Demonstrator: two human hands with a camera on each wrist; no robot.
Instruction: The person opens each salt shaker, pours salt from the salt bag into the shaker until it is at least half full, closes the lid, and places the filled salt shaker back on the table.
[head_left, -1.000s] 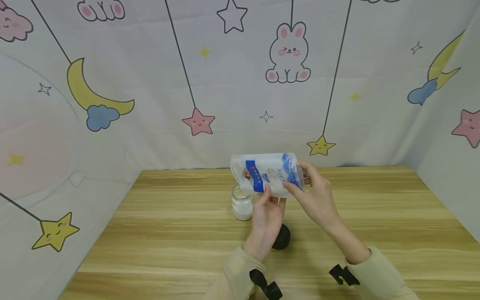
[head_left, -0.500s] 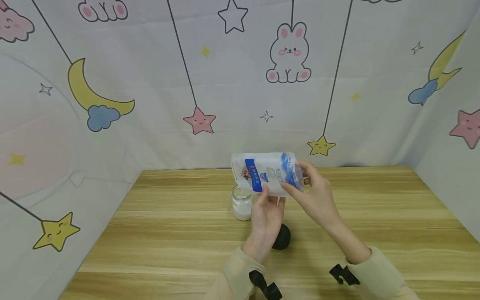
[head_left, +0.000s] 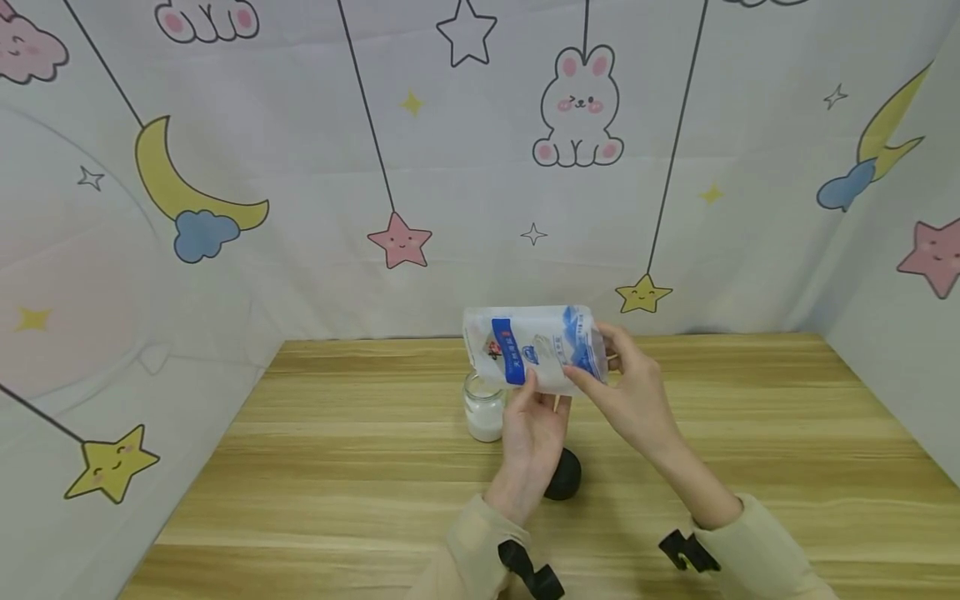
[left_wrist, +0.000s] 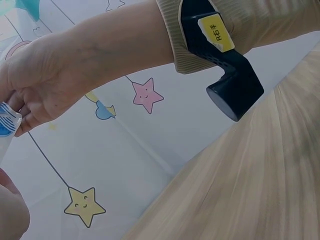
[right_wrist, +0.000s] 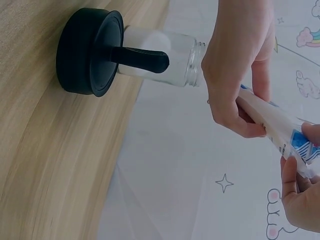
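Note:
A white pouch (head_left: 551, 333) with blue print lies on its side in the air, its left end just over the mouth of a glass jar (head_left: 485, 421). White contents fill the jar's lower part; whether anything is falling from the pouch I cannot tell. My left hand (head_left: 531, 442) grips the pouch from below, thumb on the front. At its right end, my right hand (head_left: 637, 400) pinches the pouch between thumb and fingers. A round black lid-like piece (right_wrist: 90, 52) rests on the table near the jar, with a black stubby handle (right_wrist: 142, 60) jutting from its top.
The wood-grain table (head_left: 337, 500) spreads around the jar. A white cloth backdrop (head_left: 480, 167) printed with stars, moons and a rabbit hangs behind and at both sides. Black camera mounts (head_left: 532, 571) sit on both sleeves.
Both hands and the pouch stay nearly still; the pouch tilts very slightly at first, its left end shifting a little. The jar and black piece have not moved.

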